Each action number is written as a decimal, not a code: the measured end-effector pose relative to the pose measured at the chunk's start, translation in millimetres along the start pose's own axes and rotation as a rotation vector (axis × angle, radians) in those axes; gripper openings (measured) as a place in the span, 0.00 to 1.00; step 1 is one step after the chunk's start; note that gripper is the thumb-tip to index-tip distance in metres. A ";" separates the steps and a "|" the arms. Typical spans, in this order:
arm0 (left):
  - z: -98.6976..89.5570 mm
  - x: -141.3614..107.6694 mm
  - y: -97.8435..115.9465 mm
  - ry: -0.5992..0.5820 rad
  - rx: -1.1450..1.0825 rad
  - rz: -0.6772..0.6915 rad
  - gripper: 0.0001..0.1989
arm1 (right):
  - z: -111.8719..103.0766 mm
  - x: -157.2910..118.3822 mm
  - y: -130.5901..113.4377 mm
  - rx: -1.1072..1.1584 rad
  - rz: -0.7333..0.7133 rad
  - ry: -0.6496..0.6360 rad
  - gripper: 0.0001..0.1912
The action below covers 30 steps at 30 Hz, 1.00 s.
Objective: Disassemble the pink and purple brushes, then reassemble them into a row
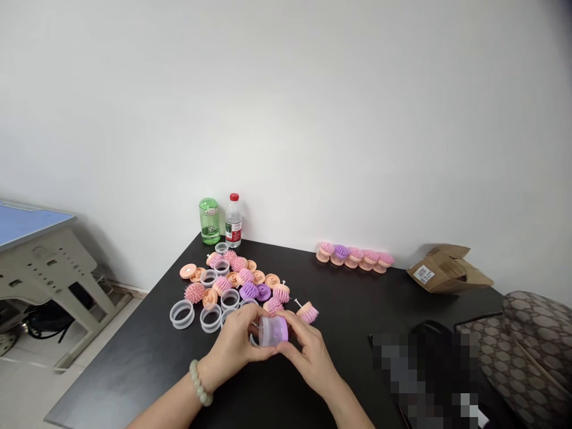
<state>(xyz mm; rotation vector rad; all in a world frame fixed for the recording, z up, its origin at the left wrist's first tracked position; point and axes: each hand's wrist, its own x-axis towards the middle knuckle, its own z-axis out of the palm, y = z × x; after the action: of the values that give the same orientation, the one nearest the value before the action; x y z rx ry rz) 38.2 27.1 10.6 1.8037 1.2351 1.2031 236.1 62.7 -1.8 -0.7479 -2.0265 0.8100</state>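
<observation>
A: Left hand (pixel 236 338)?
B: One, entering from the lower left, back of the hand uppermost, bead bracelet (pixel 199 384) at the wrist. Fingers curled over the far side, thumb along the near side, pinching the ring (pixel 267 333).

A: Right hand (pixel 307 345)?
B: One, from the lower right, roughly mirroring the left. Fingertips at the far edge, thumb at the near edge, pinching the cap (pixel 283 329).

A: Position of ring and cap?
B: Between the two sets of fingers, set edgewise: ring clear, on the left; cap purple, against its right end. Whether locked together, cannot tell.

A: Thumbs?
B: Tips close together on the near side. Contact between them, cannot tell.

A: Beyond the fingers?
B: Just past the right fingertips, one brush (pixel 307 312), tilted, screw projecting. Past the left fingers, a mixed pile on the table (pixel 353 316): clear rings (pixel 182 325), peach discs (pixel 271 280), pink brushes (pixel 195 292). Farther out, beyond the right fingers, five brushes in a row (pixel 354 256) by the wall.
</observation>
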 end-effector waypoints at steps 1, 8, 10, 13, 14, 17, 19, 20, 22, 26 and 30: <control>-0.6 0.2 0.6 -0.007 -0.021 -0.040 0.19 | -0.7 0.0 -0.7 0.002 -0.019 -0.001 0.25; 4.6 0.9 0.4 -0.130 -0.356 -0.275 0.22 | -7.1 0.2 -10.9 -0.080 -0.255 0.008 0.22; 6.5 1.3 -1.1 -0.149 -0.404 -0.321 0.24 | -9.0 -0.9 -12.0 -0.144 -0.343 0.026 0.22; 3.6 2.3 -2.5 -0.087 -0.441 -0.364 0.26 | -15.3 -2.2 -8.9 -0.234 -0.418 0.168 0.24; 1.0 2.5 -2.1 -0.057 -0.420 -0.349 0.26 | -18.9 -2.5 -6.7 -0.245 -0.394 0.248 0.22; -6.9 1.9 2.8 -0.007 -0.165 -0.157 0.20 | -34.1 -5.1 2.4 -0.150 -0.149 0.486 0.17; -8.1 -0.3 7.8 -0.024 0.090 0.033 0.15 | -45.2 -10.5 10.0 -0.062 0.079 0.534 0.17; -6.8 -1.8 10.1 -0.045 0.215 0.124 0.15 | -50.1 -14.6 14.0 -0.044 0.183 0.515 0.17; -1.3 -4.9 12.9 -0.105 0.423 0.286 0.19 | -57.0 -25.1 21.7 -0.092 0.369 0.423 0.17; 11.8 -8.5 9.7 -0.212 0.659 0.445 0.26 | -56.4 -44.2 30.9 -0.267 0.552 0.245 0.11; 17.5 -7.9 2.0 -0.224 0.794 0.420 0.23 | -41.9 -46.3 31.5 -0.349 0.510 0.160 0.06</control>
<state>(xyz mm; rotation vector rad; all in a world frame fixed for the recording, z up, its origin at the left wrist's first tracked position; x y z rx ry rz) 53.9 18.8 3.1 2.7994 1.3429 0.6983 301.1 59.6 -27.4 -1.5200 -1.8727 0.6456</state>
